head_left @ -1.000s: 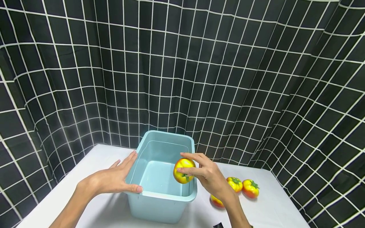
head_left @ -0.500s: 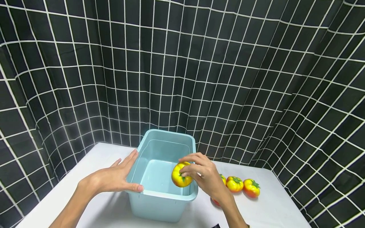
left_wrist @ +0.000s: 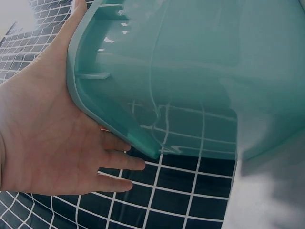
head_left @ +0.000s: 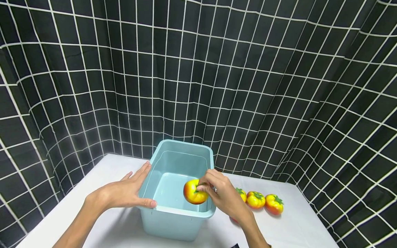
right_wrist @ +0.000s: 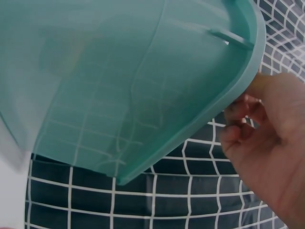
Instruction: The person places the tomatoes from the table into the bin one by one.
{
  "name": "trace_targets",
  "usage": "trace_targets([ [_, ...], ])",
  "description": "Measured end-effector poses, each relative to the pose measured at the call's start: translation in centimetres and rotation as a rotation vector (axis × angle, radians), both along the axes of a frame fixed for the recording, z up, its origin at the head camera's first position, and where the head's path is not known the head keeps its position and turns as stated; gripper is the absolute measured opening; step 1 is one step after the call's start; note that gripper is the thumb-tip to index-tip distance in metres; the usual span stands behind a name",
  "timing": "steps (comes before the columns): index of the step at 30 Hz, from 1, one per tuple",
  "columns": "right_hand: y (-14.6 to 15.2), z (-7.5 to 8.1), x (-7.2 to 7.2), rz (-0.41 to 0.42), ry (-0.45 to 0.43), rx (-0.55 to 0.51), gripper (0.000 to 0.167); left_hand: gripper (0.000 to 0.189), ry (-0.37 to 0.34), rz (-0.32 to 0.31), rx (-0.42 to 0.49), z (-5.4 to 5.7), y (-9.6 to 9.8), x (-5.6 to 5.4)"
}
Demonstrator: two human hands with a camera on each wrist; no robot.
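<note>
The right hand, fingers curled, pinches the yellow-red fruit (roundish, no clear long axis) just left of its fingertips over the tub, whose rim the straight-fingered left hand touches

No legible text, no labels; no numbers

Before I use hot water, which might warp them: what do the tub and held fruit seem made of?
The tub: likely smooth, satin plastic, from its moulded ribs. The held fruit: glossy, blended yellow and red; perhaps painted plastic or foam.
</note>
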State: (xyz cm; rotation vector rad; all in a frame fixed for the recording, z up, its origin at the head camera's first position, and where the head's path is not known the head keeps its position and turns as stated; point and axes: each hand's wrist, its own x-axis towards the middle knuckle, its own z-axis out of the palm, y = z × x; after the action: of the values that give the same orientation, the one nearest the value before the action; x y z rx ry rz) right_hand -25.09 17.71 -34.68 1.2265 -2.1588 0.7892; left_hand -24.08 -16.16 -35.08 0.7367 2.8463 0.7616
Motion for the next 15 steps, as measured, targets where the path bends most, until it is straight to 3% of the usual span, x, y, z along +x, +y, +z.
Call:
trace_targets([
  [6,-0.13,0.18,0.43,-0.017,-0.138,0.048,0.004,0.127,-0.003,0.003,-0.009,0.09,-0.01,-0.04],
  [9,-0.17,0.16,0.57,-0.012,-0.19,0.09,0.007,0.127,-0.004,0.001,-0.009,0.09,-0.03,-0.07],
  [15,-0.02,-0.04,0.44,-0.004,-0.175,0.136,0.015,0.126,-0.006,0.0,-0.015,0.13,0.0,-0.03],
])
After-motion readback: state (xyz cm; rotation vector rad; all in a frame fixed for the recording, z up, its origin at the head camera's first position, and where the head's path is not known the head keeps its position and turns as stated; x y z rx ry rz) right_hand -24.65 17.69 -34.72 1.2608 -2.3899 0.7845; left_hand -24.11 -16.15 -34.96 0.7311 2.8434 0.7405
